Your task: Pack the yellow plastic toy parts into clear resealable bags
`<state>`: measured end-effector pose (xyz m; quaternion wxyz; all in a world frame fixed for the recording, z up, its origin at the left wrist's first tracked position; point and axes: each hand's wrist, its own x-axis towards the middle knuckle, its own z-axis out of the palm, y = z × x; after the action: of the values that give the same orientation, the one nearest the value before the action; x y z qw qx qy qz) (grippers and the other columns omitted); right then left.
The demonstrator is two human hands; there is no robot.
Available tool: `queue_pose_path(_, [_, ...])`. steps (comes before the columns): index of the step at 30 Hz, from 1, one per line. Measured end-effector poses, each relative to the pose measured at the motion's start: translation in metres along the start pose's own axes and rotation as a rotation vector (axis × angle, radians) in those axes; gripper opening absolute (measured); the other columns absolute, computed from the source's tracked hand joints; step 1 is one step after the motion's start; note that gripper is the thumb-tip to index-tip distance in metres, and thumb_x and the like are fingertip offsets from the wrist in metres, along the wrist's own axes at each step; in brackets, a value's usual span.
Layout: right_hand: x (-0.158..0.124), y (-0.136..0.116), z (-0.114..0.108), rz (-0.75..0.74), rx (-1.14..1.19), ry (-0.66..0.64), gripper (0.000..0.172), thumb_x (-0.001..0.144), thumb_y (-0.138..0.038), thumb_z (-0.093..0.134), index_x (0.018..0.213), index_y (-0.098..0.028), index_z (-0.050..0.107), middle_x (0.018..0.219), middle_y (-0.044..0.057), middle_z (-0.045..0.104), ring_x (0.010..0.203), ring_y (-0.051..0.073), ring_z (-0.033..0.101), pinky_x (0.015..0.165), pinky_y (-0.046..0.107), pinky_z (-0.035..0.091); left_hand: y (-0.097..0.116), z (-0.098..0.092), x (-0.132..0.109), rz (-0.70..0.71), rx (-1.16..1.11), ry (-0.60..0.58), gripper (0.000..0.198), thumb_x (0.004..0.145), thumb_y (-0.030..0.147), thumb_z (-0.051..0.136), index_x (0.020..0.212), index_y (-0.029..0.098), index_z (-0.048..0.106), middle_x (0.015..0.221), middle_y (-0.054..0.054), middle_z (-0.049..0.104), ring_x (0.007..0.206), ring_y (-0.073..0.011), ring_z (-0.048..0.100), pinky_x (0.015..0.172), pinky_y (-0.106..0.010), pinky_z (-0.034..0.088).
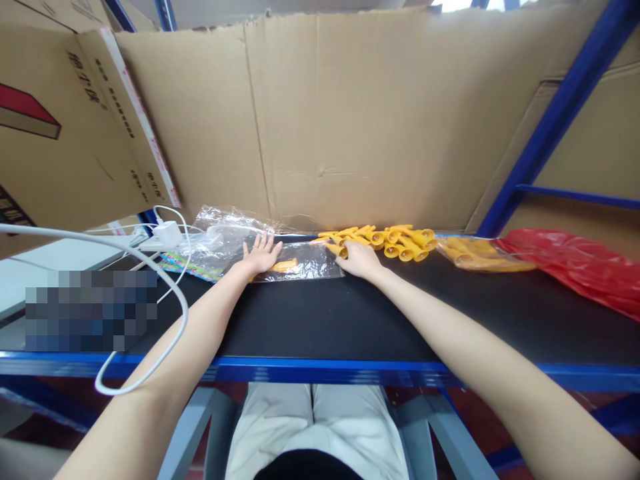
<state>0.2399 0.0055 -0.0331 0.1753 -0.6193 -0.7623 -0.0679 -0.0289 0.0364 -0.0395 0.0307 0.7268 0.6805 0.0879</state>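
Note:
My left hand lies flat with fingers spread on a small clear plastic bag that lies on the black table. Inside the bag is one orange plastic piece. My right hand rests at the bag's right end, fingers curled round an orange piece at the edge of a loose pile of orange and yellow plastic pieces. The pile lies along the back of the table against the cardboard.
A heap of clear bags lies at the back left, with a white charger and white cable. A filled bag of orange pieces and a red plastic bag lie on the right. A cardboard wall stands behind.

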Motion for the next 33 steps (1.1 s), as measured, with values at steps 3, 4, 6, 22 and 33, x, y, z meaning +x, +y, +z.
queue_pose_path(3, [0.001, 0.002, 0.001, 0.074, 0.030, -0.008, 0.031, 0.076, -0.036, 0.052, 0.098, -0.015, 0.058, 0.101, 0.012, 0.065, 0.090, 0.027, 0.060, 0.073, 0.035, 0.045, 0.000, 0.000, 0.001, 0.001, 0.003, 0.001, 0.073, 0.086, 0.059, -0.001, 0.147, 0.019, 0.003, 0.151, -0.002, -0.008, 0.138, -0.0239, -0.009, 0.107, -0.060, -0.001])
queue_pose_path(4, [0.001, 0.003, 0.001, 0.080, 0.057, -0.006, 0.030, 0.076, -0.037, 0.053, 0.096, -0.015, 0.058, 0.100, 0.012, 0.065, 0.088, 0.026, 0.061, 0.072, 0.034, 0.045, -0.001, 0.001, 0.001, 0.002, 0.004, 0.004, 0.073, 0.085, 0.059, -0.001, 0.147, 0.019, 0.003, 0.151, -0.002, -0.007, 0.138, -0.0242, -0.009, 0.107, -0.060, -0.001])
queue_pose_path(6, [0.003, 0.005, 0.001, 0.071, 0.127, 0.015, 0.029, 0.076, -0.037, 0.054, 0.093, -0.014, 0.059, 0.095, 0.012, 0.066, 0.085, 0.025, 0.061, 0.070, 0.032, 0.045, -0.001, 0.001, 0.002, 0.002, 0.002, 0.008, 0.074, 0.085, 0.060, -0.001, 0.147, 0.020, 0.004, 0.151, -0.002, -0.006, 0.138, -0.0242, -0.009, 0.107, -0.059, -0.001])
queue_pose_path(22, [0.013, 0.031, -0.052, 0.260, 1.068, 0.202, 0.010, 0.076, -0.024, 0.060, 0.076, -0.015, 0.057, 0.065, 0.000, 0.058, 0.043, 0.006, 0.048, 0.045, 0.019, 0.041, -0.002, 0.002, 0.003, 0.011, -0.011, 0.004, 0.073, 0.085, 0.060, 0.000, 0.147, 0.022, 0.006, 0.151, -0.003, -0.002, 0.138, -0.0239, -0.006, 0.107, -0.060, 0.000])
queue_pose_path(33, [-0.001, 0.000, -0.027, 0.379, 1.433, -0.272, 0.010, 0.079, -0.006, 0.054, 0.073, -0.014, 0.056, 0.065, 0.003, 0.061, 0.058, 0.009, 0.060, 0.063, 0.022, 0.053, 0.003, 0.006, 0.004, 0.129, -0.115, -0.002, 0.070, 0.087, 0.057, 0.000, 0.147, 0.020, 0.006, 0.151, -0.003, -0.004, 0.138, -0.0216, -0.006, 0.110, -0.052, 0.005])
